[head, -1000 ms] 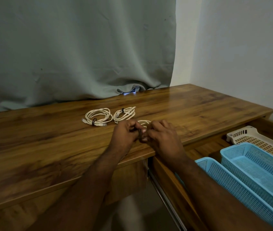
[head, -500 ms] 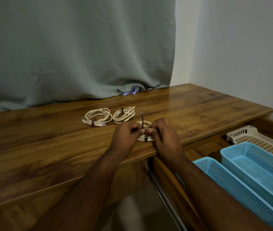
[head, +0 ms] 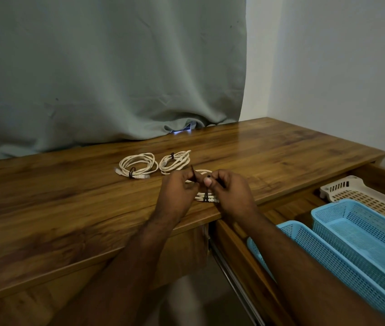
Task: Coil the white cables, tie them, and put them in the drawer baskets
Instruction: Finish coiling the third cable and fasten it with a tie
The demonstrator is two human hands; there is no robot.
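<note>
Wooden desk [head: 69,208], three cable coils [head: 137,165]

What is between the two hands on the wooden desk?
In the head view, the third coiled white cable and its dark tie lie between the left hand and the right hand, which pull the tie's ends.

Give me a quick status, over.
Left hand and right hand pinching dark tie on third cable coil. Two tied coils behind. Baskets unobstructed.
</note>
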